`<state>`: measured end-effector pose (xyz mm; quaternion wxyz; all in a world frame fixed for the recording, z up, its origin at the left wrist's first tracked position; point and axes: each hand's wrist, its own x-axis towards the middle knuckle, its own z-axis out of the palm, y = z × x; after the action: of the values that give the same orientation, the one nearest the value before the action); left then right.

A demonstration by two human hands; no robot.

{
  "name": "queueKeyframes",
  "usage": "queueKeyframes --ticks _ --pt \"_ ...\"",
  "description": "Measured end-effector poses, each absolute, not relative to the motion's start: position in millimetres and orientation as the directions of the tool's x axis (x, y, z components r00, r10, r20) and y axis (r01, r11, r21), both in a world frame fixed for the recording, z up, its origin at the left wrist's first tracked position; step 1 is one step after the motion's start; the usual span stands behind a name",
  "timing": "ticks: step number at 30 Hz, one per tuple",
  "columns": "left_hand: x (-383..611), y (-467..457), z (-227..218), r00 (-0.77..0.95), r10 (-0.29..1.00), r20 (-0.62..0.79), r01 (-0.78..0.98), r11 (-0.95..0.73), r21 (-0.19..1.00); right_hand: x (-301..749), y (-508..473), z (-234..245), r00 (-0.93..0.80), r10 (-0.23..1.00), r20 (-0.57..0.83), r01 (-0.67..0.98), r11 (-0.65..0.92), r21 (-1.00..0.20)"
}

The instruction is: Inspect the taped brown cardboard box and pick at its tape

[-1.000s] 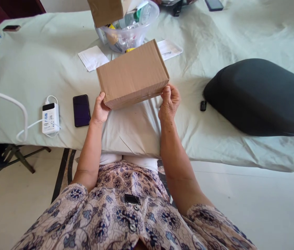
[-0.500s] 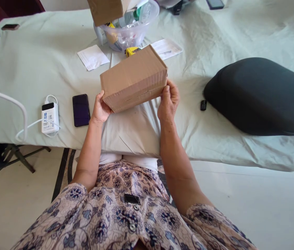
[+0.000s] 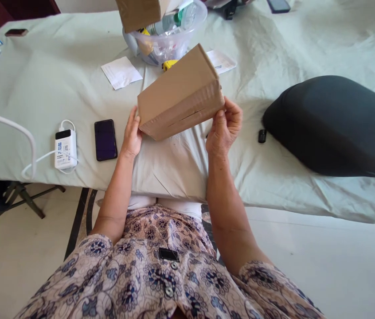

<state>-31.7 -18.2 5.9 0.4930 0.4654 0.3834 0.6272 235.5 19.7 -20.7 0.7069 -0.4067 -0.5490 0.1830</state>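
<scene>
A brown cardboard box (image 3: 181,95) is held tilted above the table between my two hands, its right end higher than its left. My left hand (image 3: 132,135) presses against the left end, thumb at the edge and fingers along the side. At the lower right corner, my right hand (image 3: 225,128) pinches the box between thumb and bent fingers. A taped seam with a dark slit runs along the side facing me. The far side and underside of the box are hidden.
A smartphone (image 3: 105,139) and a white power bank (image 3: 65,149) with a cable lie left. Behind stand a clear plastic basin (image 3: 187,37), another cardboard box (image 3: 140,15), papers (image 3: 121,73) and a yellow tape measure (image 3: 169,65). Right are a black cushion-like object (image 3: 337,126) and a small black piece (image 3: 262,135).
The cardboard box has shifted right and its right end has tipped up more. Both hands moved right with it, and my left fingers now lie more upright along its end.
</scene>
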Motion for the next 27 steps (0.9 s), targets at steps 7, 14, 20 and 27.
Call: queueKeyframes --ticks 7,14,20,27 --pt "-33 -22 3 -0.046 0.931 0.362 0.2 -0.346 0.917 230 14 -11 0.233 0.729 0.643 0.313 0.57 -0.76" --pt "-13 -33 7 0.097 0.955 0.28 0.28 -0.296 0.913 200 -6 -11 0.065 0.852 0.52 0.191 0.5 -0.844" --pt "-8 -34 9 0.008 0.953 0.302 0.243 -0.295 0.924 193 -16 -8 0.013 0.88 0.475 0.221 0.461 -0.86" --pt "-5 -37 8 -0.052 0.945 0.324 0.257 -0.3 0.919 193 -13 -12 0.024 0.882 0.471 0.245 0.451 -0.858"
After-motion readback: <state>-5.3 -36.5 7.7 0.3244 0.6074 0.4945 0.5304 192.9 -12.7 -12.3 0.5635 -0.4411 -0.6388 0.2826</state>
